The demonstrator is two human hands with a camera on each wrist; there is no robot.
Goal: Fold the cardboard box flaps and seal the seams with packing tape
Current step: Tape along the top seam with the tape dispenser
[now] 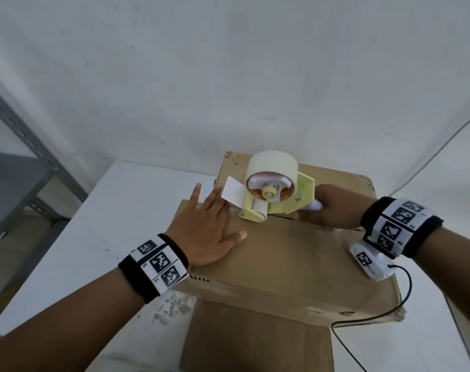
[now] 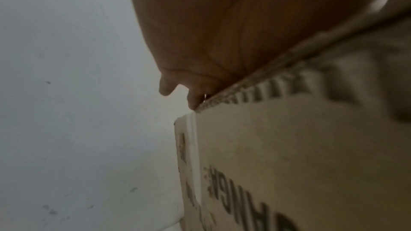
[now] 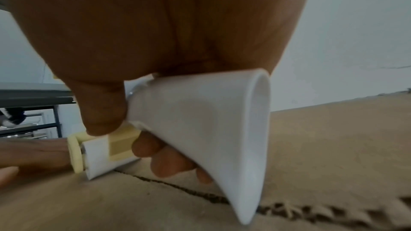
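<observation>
A brown cardboard box (image 1: 290, 261) stands on the white table with its top flaps folded down, and a seam (image 3: 182, 189) runs across the top. My left hand (image 1: 209, 226) lies flat on the near flap, fingers straight, pressing it down by the left end of the seam. My right hand (image 1: 333, 208) grips the white handle (image 3: 200, 124) of a pale yellow tape dispenser (image 1: 279, 194). Its roller sits on the seam beside my left fingers. A loose end of tape (image 1: 232, 196) sticks out over those fingers. The left wrist view shows my palm (image 2: 222, 32) on the flap's edge.
The white table (image 1: 116, 216) extends to the left of the box, against a white wall. A grey metal shelf (image 1: 22, 167) stands at far left. A black cable (image 1: 376, 315) runs from my right wrist down over the box's near right corner. A flap (image 1: 255, 339) hangs down at the front.
</observation>
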